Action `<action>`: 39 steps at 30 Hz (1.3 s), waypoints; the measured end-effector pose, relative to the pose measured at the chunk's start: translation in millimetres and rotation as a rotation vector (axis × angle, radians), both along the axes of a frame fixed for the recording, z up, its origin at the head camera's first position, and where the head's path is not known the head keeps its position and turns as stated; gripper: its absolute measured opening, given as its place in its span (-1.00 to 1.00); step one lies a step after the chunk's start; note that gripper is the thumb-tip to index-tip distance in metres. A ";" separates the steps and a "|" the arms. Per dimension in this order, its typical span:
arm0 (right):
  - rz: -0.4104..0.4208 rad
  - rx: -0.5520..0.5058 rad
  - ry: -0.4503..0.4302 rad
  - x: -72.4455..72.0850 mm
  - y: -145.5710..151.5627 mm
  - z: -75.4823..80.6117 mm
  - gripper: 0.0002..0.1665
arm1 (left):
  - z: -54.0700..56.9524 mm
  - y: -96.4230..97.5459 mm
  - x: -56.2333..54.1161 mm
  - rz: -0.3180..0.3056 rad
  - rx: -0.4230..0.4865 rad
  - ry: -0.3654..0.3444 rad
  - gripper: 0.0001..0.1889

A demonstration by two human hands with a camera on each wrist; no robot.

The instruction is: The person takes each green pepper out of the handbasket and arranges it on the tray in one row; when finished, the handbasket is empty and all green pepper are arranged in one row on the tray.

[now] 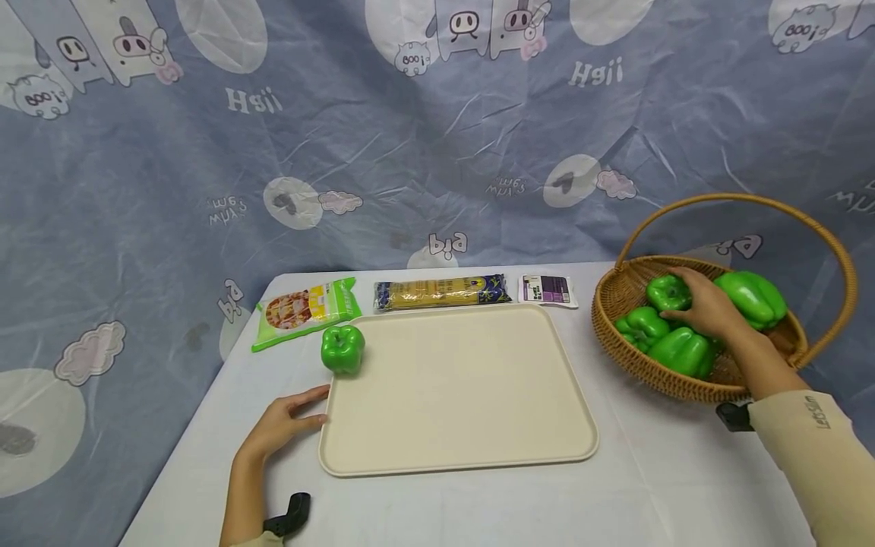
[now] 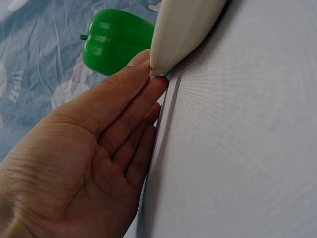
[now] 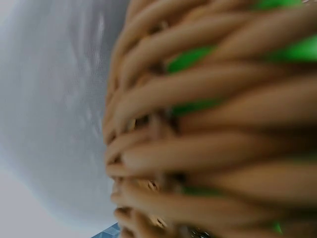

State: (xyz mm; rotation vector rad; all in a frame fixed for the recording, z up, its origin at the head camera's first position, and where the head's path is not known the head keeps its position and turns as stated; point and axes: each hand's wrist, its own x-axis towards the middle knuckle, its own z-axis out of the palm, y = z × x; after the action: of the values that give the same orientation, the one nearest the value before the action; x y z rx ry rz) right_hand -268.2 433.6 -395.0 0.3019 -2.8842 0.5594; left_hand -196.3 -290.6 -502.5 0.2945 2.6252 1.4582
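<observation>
My left hand (image 1: 276,427) rests at the left edge of a cream tray (image 1: 465,395), thumb and fingertips touching its rim. The left wrist view shows this hand (image 2: 84,148) with relaxed fingers against the rim. A green bell pepper (image 1: 343,349) sits on the tray's far left corner. At the right, my right hand (image 1: 707,305) reaches into a wicker basket (image 1: 656,380) and grips a green bell pepper (image 1: 668,293) between thumb and fingers. Several more green peppers (image 1: 683,352) lie around it. In the right wrist view, basket weave (image 3: 213,153) hides this hand.
Behind the tray lie a green food bag (image 1: 304,310), a long pack of noodles (image 1: 440,292) and a small white and purple packet (image 1: 547,290). The basket's tall handle (image 1: 734,197) arches over the peppers. A patterned blue cloth (image 1: 410,167) hangs behind the white table (image 1: 642,486).
</observation>
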 end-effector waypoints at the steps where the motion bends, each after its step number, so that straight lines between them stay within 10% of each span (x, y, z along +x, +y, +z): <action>1: -0.003 0.000 0.000 0.2 0.1 0.1 0.03 | 0.4 0.0 0.0 0.002 -0.001 0.001 -0.39; 22: -0.050 -0.180 0.255 45.5 -37.3 37.3 0.04 | 0.9 0.0 0.3 -0.006 0.011 0.007 -0.40; 31: 0.030 -0.241 0.517 78.1 -109.2 58.7 0.09 | 0.1 -0.8 0.9 0.001 0.014 -0.017 -0.40; 39: 0.162 -0.271 0.465 70.2 -185.7 57.1 0.05 | -0.2 -0.4 -1.0 -0.006 0.014 0.005 -0.41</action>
State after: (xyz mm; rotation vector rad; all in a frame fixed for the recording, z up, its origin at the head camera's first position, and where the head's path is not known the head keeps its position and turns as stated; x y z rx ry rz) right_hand -198.0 247.8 -337.9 0.5448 -2.3199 0.7798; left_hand -197.2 -291.1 -502.7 0.3077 2.6163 1.4760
